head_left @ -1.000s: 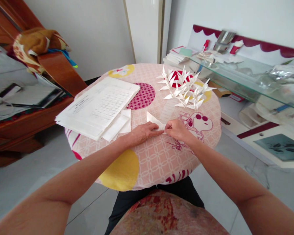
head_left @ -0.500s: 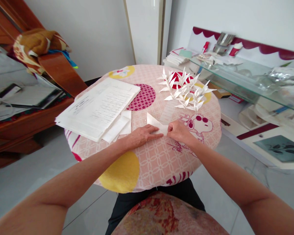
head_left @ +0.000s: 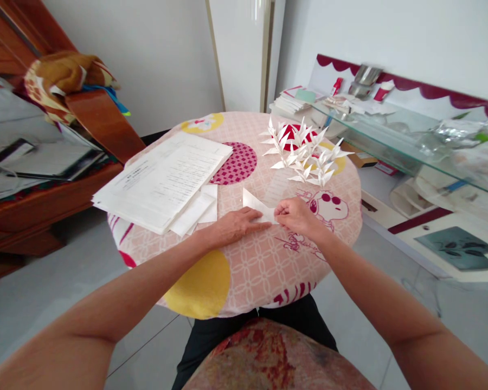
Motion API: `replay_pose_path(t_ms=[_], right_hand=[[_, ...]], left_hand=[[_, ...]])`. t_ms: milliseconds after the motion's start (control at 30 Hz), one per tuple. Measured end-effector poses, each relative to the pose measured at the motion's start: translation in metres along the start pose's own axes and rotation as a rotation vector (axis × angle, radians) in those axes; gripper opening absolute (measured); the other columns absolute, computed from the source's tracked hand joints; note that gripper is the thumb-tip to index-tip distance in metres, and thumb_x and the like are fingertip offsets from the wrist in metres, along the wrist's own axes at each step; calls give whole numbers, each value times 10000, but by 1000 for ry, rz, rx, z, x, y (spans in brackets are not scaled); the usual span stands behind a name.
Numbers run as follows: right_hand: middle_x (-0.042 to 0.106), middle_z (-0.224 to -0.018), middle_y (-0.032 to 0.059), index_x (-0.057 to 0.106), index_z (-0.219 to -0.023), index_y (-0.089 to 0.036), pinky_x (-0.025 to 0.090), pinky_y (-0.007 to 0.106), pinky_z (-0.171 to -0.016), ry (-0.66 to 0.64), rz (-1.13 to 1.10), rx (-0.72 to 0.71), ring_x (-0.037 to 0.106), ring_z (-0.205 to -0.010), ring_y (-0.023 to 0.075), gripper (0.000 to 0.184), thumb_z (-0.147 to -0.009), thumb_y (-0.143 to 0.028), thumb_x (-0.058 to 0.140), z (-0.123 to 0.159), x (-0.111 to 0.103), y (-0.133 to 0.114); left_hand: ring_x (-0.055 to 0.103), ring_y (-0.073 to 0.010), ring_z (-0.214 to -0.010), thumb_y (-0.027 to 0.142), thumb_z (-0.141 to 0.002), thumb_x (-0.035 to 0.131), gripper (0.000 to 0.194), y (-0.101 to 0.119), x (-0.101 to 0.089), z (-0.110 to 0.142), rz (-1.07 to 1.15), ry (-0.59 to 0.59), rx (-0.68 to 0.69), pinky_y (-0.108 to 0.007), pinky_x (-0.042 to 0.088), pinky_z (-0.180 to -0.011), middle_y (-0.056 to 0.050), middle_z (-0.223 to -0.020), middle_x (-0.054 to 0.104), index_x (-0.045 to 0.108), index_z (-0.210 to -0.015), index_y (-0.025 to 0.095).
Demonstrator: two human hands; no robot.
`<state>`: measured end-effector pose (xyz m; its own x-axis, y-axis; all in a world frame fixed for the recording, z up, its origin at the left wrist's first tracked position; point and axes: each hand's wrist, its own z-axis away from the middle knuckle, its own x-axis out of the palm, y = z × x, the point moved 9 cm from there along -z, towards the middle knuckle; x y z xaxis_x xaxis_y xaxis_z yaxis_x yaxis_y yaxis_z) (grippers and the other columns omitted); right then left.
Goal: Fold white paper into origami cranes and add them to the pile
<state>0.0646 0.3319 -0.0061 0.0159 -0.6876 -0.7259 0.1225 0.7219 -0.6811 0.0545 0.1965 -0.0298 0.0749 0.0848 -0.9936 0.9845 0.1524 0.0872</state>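
Note:
A small folded piece of white paper [head_left: 254,201] lies on the round table's patterned cloth [head_left: 252,271] in front of me. My left hand [head_left: 239,223] rests flat on its left and near part, fingers stretched out and pointing right. At the paper's right end, my right hand [head_left: 295,214] has its fingers pinched on the edge. One pointed corner of the paper sticks up beyond my left fingers. Part of the sheet is hidden under both hands.
Several white folded paper cranes [head_left: 305,154] stand at the table's far right. A stack of printed sheets [head_left: 162,179] lies at the left, with smaller cut papers [head_left: 199,208] by its near edge. A glass shelf [head_left: 406,146] holding clutter runs along the right.
My right fingers have shifted slightly at the paper's right end, from a closed fist shape to a pinch. My left hand stays in place. The view has turned a little.

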Motion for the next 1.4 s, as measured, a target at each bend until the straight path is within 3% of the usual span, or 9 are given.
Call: replay_pose_path(t_ms=[167,400,533,900,1100,1233,1333,1400], right_hand=[[705,-689,35,720,-725,-146,397,238,-603,-39,119,-36,602,-649,146,144,-665,-47,634,-17,26,-3],[728,-742,46,739,-782,-141,413,244,-636,-35,132,-26,612,-671,150,174,-666,-45,651,-16,25,1],[714,-706,43,734,-777,-139,413,248,-634,-37,123,-41,606,-650,149,183,-683,-31,620,-16,26,-1],[650,-606,4,691,-695,-155,381,236,-586,-27,89,-52,558,-586,128,153,-668,-34,601,-15,25,-2],[660,-615,11,691,-702,-156,388,243,-589,-27,92,-60,578,-593,141,160,-663,-31,598,-17,27,1],[655,-603,2,679,-695,-159,398,235,-568,-17,-1,-23,585,-566,135,134,-667,-50,606,-14,26,7],[649,-593,-8,675,-725,-161,395,226,-527,-24,-114,14,567,-511,120,111,-668,-86,616,-10,24,11],[642,-587,-16,669,-758,-164,388,221,-489,-28,-215,51,551,-473,113,111,-673,-119,614,-6,24,17]], left_hand=[[580,-231,-1081,131,-981,436,405,8,-11,-9,-2,-86,-3,-310,482,-817,-101,-1200,631,574,-1342,253],[606,-197,-921,96,-973,431,331,8,-17,-25,-29,-166,47,-271,400,-650,-71,-1100,674,665,-1166,228],[603,-193,-920,83,-946,477,286,5,-16,-24,-26,-192,67,-270,392,-650,-65,-1055,685,692,-1085,208],[620,-199,-960,99,-952,484,228,-2,-26,2,67,-98,81,-285,455,-760,-77,-1033,699,697,-947,179],[657,-181,-969,92,-938,470,267,-22,-33,33,195,39,34,-285,500,-815,-70,-1058,711,716,-936,196],[680,-171,-901,143,-920,511,206,-42,-45,54,284,253,-144,-287,535,-810,-78,-1016,705,715,-906,167],[668,-210,-1043,176,-935,509,256,-48,-52,56,285,432,-280,-348,546,-908,-110,-1132,690,695,-1110,160],[601,-250,-1214,235,-950,538,358,-41,-45,43,268,427,-279,-416,511,-1016,-152,-1310,627,620,-1289,154]])
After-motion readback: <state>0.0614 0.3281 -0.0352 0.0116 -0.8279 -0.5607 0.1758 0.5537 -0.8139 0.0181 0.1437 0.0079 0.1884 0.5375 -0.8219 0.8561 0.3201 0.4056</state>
